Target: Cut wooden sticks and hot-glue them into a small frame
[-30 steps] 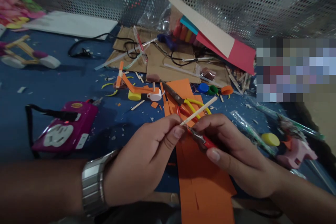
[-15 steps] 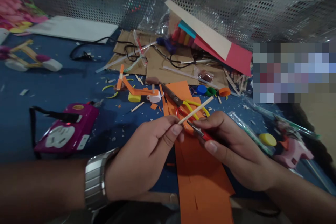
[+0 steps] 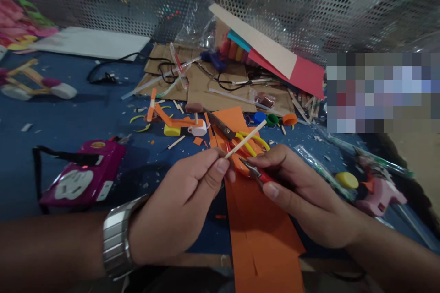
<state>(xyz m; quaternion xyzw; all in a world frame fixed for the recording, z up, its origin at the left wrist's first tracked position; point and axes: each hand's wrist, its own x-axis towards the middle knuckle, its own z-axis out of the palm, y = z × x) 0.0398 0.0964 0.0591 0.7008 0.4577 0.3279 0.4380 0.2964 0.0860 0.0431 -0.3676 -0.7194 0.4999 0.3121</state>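
Note:
My left hand (image 3: pixel 187 201), with a metal watch on the wrist, pinches the lower end of a thin wooden stick (image 3: pixel 248 137). The stick slants up to the right. My right hand (image 3: pixel 302 197) is closed around red-handled pliers (image 3: pixel 256 171); their metal jaws are just below the stick, with a small gap showing. Beneath both hands lies orange paper (image 3: pixel 263 224). Yellow-handled scissors (image 3: pixel 227 130) rest on its far part, just behind the stick. Another red-handled item under the stick is partly hidden.
A small orange model (image 3: pixel 178 121) with bottle-cap wheels stands behind my left hand. At left are a purple device (image 3: pixel 85 171) and a stick-built model (image 3: pixel 34 82). Cardboard (image 3: pixel 202 84), coloured sheets (image 3: pixel 275 50), bottle caps (image 3: pixel 272 120) and a pink glue gun (image 3: pixel 381 194) lie around.
The view has shifted slightly, so most things sit a little further left. Both hands keep their hold, and the pliers' jaws remain near the stick.

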